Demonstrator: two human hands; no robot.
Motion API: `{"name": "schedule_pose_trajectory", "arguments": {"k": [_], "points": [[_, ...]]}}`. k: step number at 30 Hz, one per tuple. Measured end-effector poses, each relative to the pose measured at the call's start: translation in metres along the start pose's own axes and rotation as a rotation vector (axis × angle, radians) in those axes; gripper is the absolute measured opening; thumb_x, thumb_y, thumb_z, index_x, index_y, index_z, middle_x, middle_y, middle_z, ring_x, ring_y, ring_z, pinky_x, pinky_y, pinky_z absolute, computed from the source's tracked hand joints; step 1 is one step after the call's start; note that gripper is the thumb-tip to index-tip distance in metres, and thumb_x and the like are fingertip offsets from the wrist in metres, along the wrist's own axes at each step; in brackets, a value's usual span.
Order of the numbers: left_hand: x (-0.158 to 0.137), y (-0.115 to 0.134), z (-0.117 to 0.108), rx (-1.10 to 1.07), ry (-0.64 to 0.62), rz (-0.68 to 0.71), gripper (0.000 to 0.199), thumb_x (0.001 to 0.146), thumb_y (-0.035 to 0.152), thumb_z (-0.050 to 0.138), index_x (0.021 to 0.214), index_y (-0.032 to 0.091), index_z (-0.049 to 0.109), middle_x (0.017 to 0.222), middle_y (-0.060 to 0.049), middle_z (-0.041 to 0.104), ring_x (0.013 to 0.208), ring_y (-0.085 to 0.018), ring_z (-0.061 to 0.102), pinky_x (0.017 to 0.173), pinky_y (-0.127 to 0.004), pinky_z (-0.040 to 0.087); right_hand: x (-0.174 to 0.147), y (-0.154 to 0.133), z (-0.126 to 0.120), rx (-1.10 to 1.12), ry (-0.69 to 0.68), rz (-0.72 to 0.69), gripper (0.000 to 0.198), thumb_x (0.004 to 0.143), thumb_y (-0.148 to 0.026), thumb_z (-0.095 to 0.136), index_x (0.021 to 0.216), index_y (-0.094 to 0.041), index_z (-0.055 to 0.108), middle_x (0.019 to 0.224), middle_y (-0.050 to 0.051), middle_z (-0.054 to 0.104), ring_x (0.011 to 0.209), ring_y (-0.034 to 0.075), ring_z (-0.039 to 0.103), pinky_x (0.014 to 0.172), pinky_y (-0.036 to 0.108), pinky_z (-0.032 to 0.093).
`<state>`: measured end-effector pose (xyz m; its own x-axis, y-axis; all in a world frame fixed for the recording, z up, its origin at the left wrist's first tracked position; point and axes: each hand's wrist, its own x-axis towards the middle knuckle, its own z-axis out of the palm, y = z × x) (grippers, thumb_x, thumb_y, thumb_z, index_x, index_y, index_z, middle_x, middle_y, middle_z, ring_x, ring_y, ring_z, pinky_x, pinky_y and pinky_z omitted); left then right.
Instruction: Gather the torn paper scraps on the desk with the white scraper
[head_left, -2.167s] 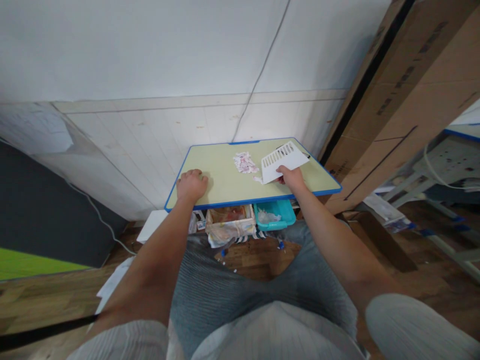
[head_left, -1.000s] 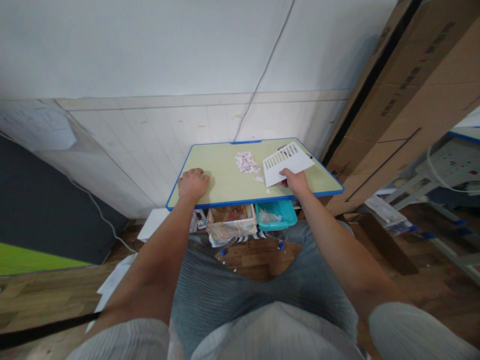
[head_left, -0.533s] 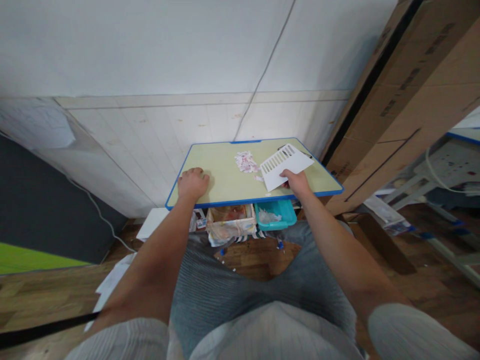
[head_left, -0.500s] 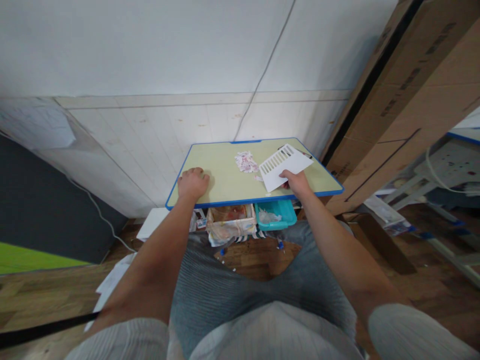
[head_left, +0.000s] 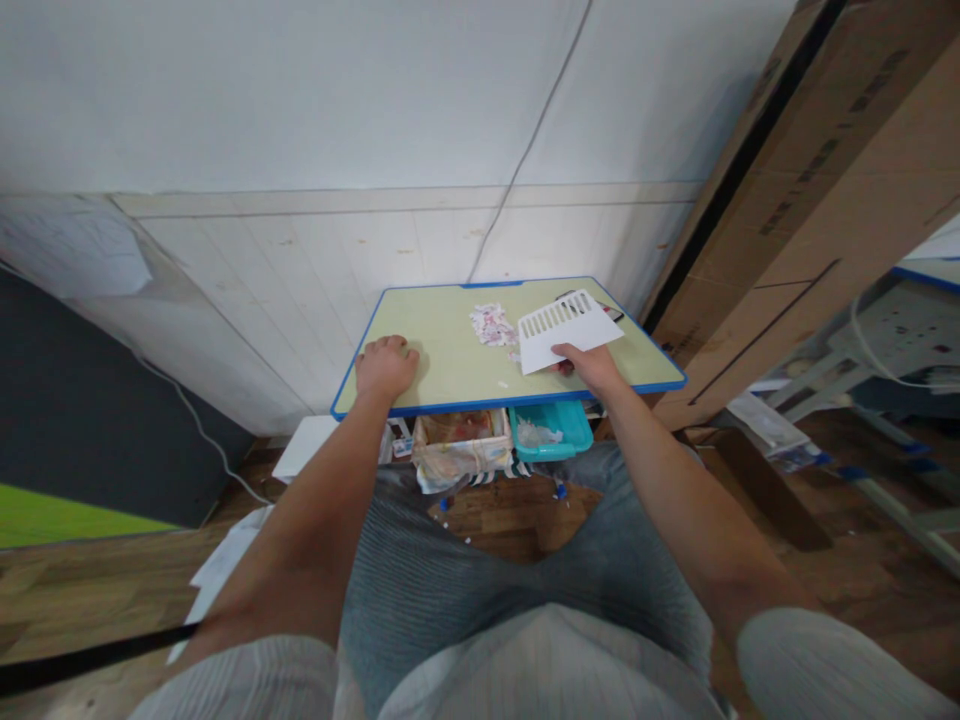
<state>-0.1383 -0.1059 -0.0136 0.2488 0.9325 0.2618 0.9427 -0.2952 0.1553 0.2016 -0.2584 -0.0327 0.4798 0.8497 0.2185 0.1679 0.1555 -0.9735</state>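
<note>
Your right hand [head_left: 587,366] pinches the slotted white card [head_left: 574,331] at its near edge; the card extends to the grip's far side, long axis slanting near left to far right. Your left hand [head_left: 387,368], well left, rests palm-down on the table [head_left: 450,350], unclenched.

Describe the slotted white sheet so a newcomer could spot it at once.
Find the pale yellow table with the blue edge, below the white wall. Over its right half, the right hand holds the white sheet, just right of the paper scraps. A row of slots near its far edge sets it apart from those small, pinkish bits.
</note>
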Motion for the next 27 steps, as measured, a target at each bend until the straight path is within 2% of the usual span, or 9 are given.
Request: {"name": "schedule_pose_trajectory", "arguments": {"k": [5, 12, 14, 17, 21, 27], "points": [[0.002, -0.002, 0.004, -0.003, 0.004, -0.009, 0.056, 0.109, 0.040, 0.047, 0.151, 0.014, 0.074, 0.159, -0.024, 0.071, 0.150, -0.042, 0.062, 0.124, -0.055, 0.049, -0.008, -0.005, 0.002, -0.083, -0.138, -0.051, 0.025, 0.076, -0.041, 0.086, 0.068, -0.023, 0.070, 0.066, 0.007, 0.077, 0.061, 0.020, 0.067, 0.064, 0.032, 0.061], [0.003, -0.003, 0.006, -0.007, 0.010, -0.016, 0.055, 0.110, 0.041, 0.047, 0.151, 0.017, 0.074, 0.160, -0.021, 0.071, 0.150, -0.041, 0.062, 0.124, -0.054, 0.048, -0.014, -0.007, 0.015, -0.131, -0.225, -0.053, 0.028, 0.083, -0.040, 0.080, 0.064, -0.023, 0.069, 0.059, 0.006, 0.072, 0.058, 0.021, 0.066, 0.060, 0.033, 0.059], [0.002, -0.003, 0.005, -0.011, 0.008, -0.015, 0.055, 0.110, 0.041, 0.047, 0.151, 0.017, 0.074, 0.160, -0.021, 0.071, 0.150, -0.041, 0.061, 0.125, -0.054, 0.048, -0.013, -0.005, 0.014, -0.114, -0.192, 0.000, 0.021, 0.079, -0.035, 0.080, 0.066, -0.023, 0.069, 0.059, 0.005, 0.071, 0.057, 0.021, 0.064, 0.058, 0.032, 0.058], [0.002, -0.002, 0.005, -0.017, 0.005, -0.016, 0.053, 0.110, 0.040, 0.048, 0.150, 0.017, 0.075, 0.160, -0.021, 0.071, 0.151, -0.041, 0.061, 0.125, -0.053, 0.047, -0.010, 0.001, 0.009, -0.032, -0.070, 0.078, 0.010, 0.069, -0.027, 0.077, 0.069, -0.023, 0.067, 0.058, 0.002, 0.069, 0.051, 0.019, 0.058, 0.049, 0.031, 0.051], [0.002, -0.002, 0.005, -0.021, 0.007, -0.011, 0.053, 0.109, 0.040, 0.049, 0.149, 0.016, 0.075, 0.159, -0.022, 0.071, 0.150, -0.042, 0.062, 0.125, -0.054, 0.047, -0.005, 0.009, 0.006, 0.102, 0.034, 0.094, 0.017, 0.060, -0.025, 0.076, 0.073, -0.023, 0.065, 0.060, -0.002, 0.067, 0.047, 0.015, 0.051, 0.041, 0.028, 0.041], [0.003, -0.002, 0.005, -0.022, 0.010, -0.018, 0.054, 0.109, 0.040, 0.047, 0.149, 0.017, 0.076, 0.159, -0.022, 0.071, 0.149, -0.042, 0.062, 0.123, -0.057, 0.049, -0.002, 0.011, 0.007, 0.216, 0.087, 0.070, 0.025, 0.058, -0.029, 0.077, 0.078, -0.025, 0.063, 0.062, -0.004, 0.066, 0.047, 0.014, 0.050, 0.040, 0.027, 0.039]]}}
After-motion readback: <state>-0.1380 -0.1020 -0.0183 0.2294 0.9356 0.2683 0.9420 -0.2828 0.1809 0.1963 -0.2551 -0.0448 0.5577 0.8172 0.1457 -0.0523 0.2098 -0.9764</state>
